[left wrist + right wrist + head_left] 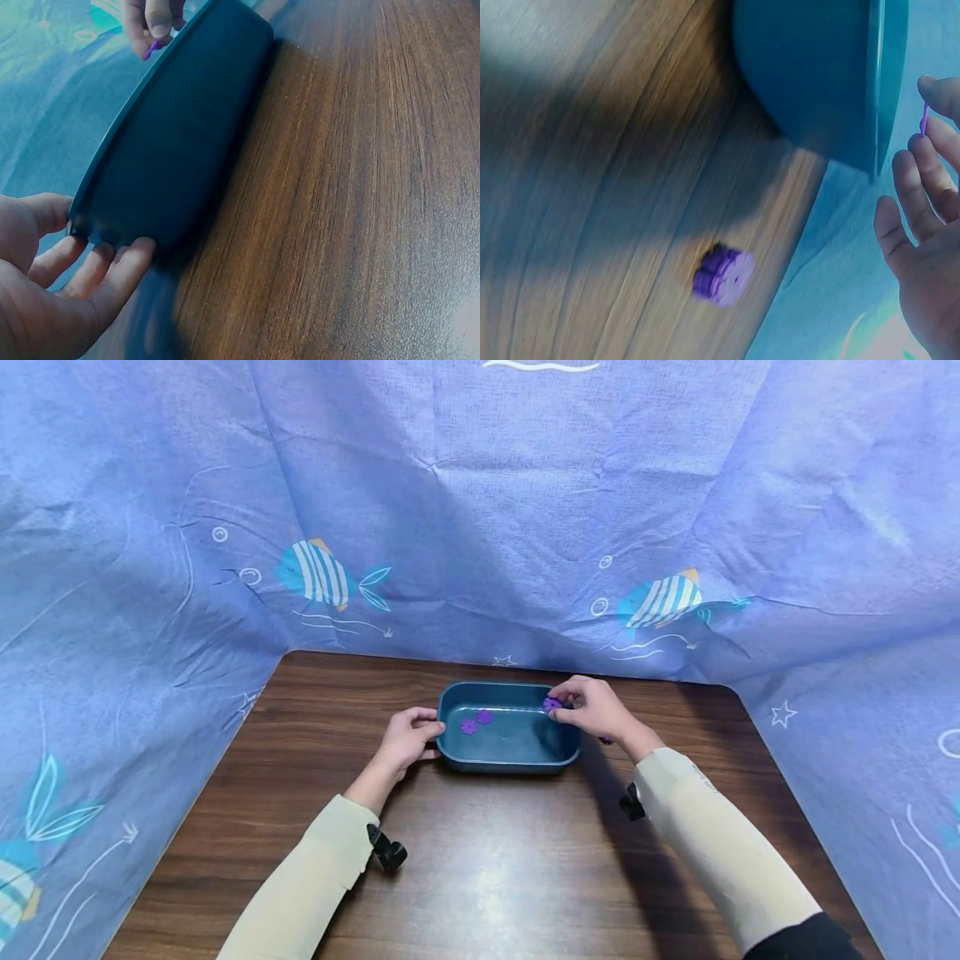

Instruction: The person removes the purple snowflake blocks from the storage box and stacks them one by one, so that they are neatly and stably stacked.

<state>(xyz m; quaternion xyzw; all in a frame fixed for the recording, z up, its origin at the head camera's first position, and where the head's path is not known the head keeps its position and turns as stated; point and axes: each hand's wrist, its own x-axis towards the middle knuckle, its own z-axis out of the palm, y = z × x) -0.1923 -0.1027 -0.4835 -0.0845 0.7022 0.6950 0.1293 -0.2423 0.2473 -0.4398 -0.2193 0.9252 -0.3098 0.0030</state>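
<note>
A dark teal plastic bin stands on the wooden table. My left hand grips its left end; in the left wrist view the thumb is at the rim and the other fingertips press the outer wall. Two purple flower-shaped pieces lie on the bin's floor, toward the left. Above the bin's right end, my right hand pinches another thin purple flower-shaped piece between thumb and fingers. It shows edge-on in the right wrist view.
A short stack of purple flower-shaped pieces sits on the table right of the bin, mostly hidden by the right hand in the head view. Blue fabric with fish prints hangs behind the table and along both sides.
</note>
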